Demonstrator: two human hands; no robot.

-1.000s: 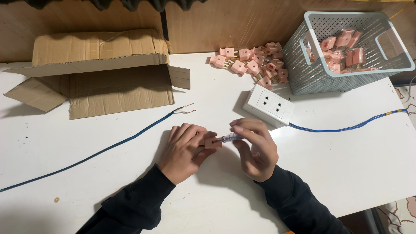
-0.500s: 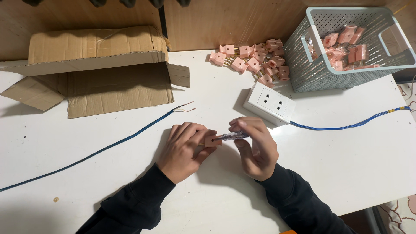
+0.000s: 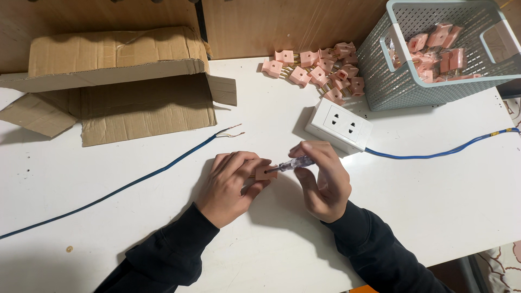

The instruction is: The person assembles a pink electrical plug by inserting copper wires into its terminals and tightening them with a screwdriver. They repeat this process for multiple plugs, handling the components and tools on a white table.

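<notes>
My left hand (image 3: 230, 182) grips a small pink plug (image 3: 265, 172) against the white table (image 3: 434, 206). My right hand (image 3: 323, 179) holds a small screwdriver with a clear handle (image 3: 294, 163), its tip set into the plug's side. Both hands rest near the table's middle, just below a white double socket box (image 3: 339, 125). A blue cable (image 3: 434, 153) runs from the box toward the right edge.
A second blue cable (image 3: 135, 182) with bared wire ends lies left of my hands. A flattened cardboard box (image 3: 114, 87) sits at the back left. Several pink plugs (image 3: 325, 68) lie piled beside a grey plastic basket (image 3: 391, 81) holding more of them.
My hands have stayed together at the same spot; the screwdriver has shifted slightly against the plug. The view has tilted down a little.
</notes>
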